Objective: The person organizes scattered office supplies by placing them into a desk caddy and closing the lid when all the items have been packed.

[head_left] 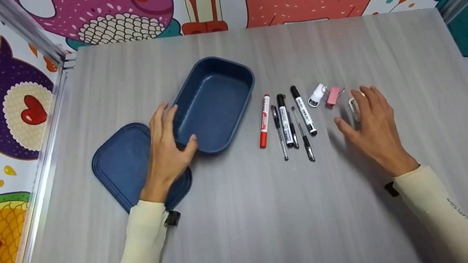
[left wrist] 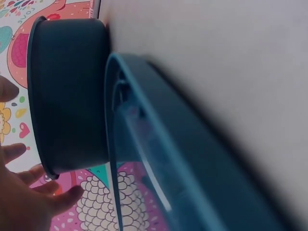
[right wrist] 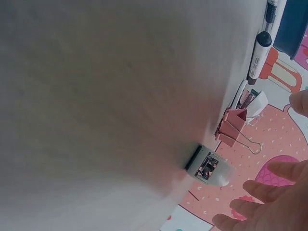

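The left hand [head_left: 166, 153] rests at the near left corner of the open blue box [head_left: 215, 103], its fingers [head_left: 166, 121] straight and released along the box's outer wall and the thumb touching the rim at the box's 7 o'clock. The wrist lies over the blue lid [head_left: 120, 162], which sits flat on the grey counter [head_left: 247, 222] just beside the box, at its 8 o'clock.

At the box's 3 o'clock a row of pens lies on the counter: a red marker [head_left: 264, 121], two black markers [head_left: 284, 119] [head_left: 303, 110] and thin black pens [head_left: 279, 132] between them. Past these, at 3 o'clock again, come a small white clip [head_left: 316, 95] and a pink binder clip [head_left: 333, 96].

The right hand [head_left: 375, 129] hovers over a small white eraser-like piece [head_left: 354, 108] just beside the pink clip, fingers [head_left: 366, 98] spread and released, holding nothing. The right wrist view shows that piece [right wrist: 210, 167] lying free on the counter, fingertips [right wrist: 262, 190] near it but apart.
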Demonstrator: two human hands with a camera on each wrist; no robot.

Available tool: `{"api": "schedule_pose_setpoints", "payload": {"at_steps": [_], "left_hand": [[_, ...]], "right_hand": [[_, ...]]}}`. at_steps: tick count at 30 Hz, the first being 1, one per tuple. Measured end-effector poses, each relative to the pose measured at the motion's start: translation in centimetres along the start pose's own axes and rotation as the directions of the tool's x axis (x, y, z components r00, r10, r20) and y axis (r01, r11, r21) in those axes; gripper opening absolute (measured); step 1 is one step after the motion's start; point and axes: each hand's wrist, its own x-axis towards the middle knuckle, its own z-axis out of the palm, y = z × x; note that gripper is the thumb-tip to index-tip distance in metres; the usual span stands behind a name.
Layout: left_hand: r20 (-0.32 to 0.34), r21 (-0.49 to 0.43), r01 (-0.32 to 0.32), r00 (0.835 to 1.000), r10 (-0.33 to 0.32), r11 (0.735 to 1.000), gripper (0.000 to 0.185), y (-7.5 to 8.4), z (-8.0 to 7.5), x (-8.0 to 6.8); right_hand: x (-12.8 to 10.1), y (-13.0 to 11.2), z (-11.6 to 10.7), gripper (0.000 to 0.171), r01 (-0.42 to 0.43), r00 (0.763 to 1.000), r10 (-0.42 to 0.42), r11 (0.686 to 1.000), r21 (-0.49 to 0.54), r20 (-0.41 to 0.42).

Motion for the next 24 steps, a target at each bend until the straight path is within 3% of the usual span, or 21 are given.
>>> {"api": "schedule_pose_setpoints", "payload": {"at_steps": [15,24], "left_hand": [[0.015,-0.154,0.041,0.999,-0.039,0.987,0.067,-1.2,-0.3,-0.5],[0.064,-0.202,0.067,0.996,-0.055,0.977,0.066,-1.8,-0.8,-0.6]], "right_hand": [[-0.4,0.7,-0.5,0.072,-0.089,0.996,0.089,0.994,0.066,0.004],[-0.5,1.3,-0.6,0.073,-0.131,0.991,0.13,0.986,0.099,0.012]]}}
